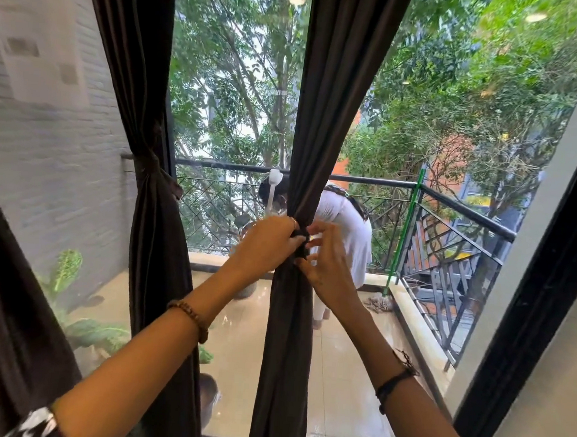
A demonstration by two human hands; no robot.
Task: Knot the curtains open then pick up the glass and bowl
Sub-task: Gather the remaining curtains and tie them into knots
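A dark brown curtain [322, 120] hangs in the middle of the window, gathered tight at waist height. My left hand [267, 242] grips the gathered cloth from the left. My right hand [325, 263] pinches a dark tie or fold [302, 239] at the same spot from the right. A second dark curtain [147, 211] on the left is tied back at about the same height. A third curtain edge [5, 303] shows at the far left. No glass or bowl is in view.
Behind the window glass lies a tiled balcony with a black railing [449, 193], potted plants [67, 273] and a mop [379, 303]. A person in white [343, 228] bends over out there. A black window frame [522, 330] stands at the right.
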